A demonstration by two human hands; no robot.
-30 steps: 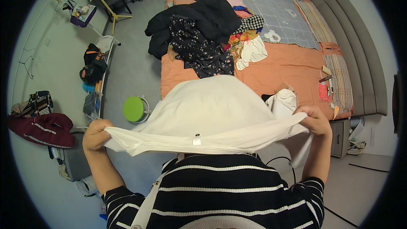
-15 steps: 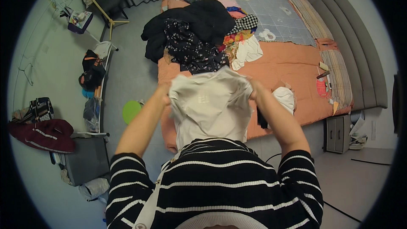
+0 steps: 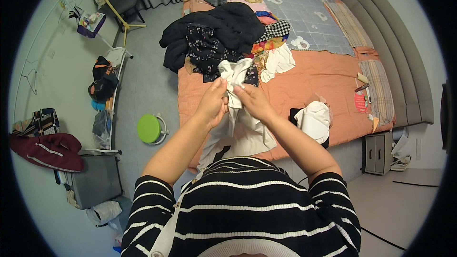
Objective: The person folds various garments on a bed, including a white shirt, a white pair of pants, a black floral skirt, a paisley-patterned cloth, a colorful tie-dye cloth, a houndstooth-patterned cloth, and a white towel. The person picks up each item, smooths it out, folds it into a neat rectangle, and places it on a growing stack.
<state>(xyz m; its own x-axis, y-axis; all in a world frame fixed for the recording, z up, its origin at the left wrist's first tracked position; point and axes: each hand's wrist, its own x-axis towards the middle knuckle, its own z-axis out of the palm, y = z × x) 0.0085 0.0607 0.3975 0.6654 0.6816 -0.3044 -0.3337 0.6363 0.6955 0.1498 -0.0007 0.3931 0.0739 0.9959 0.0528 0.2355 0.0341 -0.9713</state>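
White and crumpled, a cloth garment [image 3: 245,131] hangs before the person's black-and-white striped top [image 3: 247,212], at the near edge of the orange bedspread [image 3: 316,78]. From where I stand, the left hand [image 3: 213,102] and the right hand [image 3: 253,101] both clasp its bunched upper part. Beyond lies a black floral-print cloth [image 3: 204,47]; leftward stands a green round-seated stool [image 3: 149,129].

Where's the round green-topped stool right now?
In the head view, the round green-topped stool stands on the grey floor at the person's left, between the orange-covered bed and the low white-framed rack.
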